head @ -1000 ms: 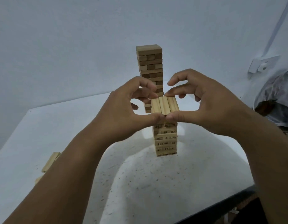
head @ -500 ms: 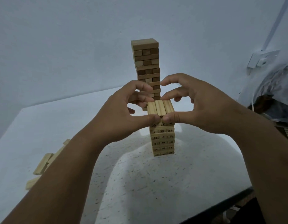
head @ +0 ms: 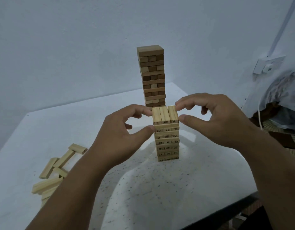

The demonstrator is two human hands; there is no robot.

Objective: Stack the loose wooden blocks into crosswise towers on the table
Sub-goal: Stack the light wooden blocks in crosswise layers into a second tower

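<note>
Loose wooden blocks [head: 59, 170] lie scattered at the lower left of the frame, on the white speckled table [head: 160, 196], waiting their turn. Moving right, the left hand [head: 120, 138] sits at the left side of the numbered tower [head: 166, 140] at mid-frame, its thumb against a layer just under the top and its fingertips [head: 147, 112] at the far corner of the top layer [head: 165, 114] (three blocks laid side by side, running away from the viewer). Behind it, higher in the frame, the taller, darker finished tower [head: 152, 77] stands apart. Further right, the right hand [head: 216, 120] pinches the rightmost top block between thumb and forefinger. Both hands look to be squaring that layer, with more still to go on. Judged from here, the risk is uneven pressure: a harder push from either side could shear the upper layers sideways or rock the narrow column, and a toppling stack could strike the tower behind.
</note>
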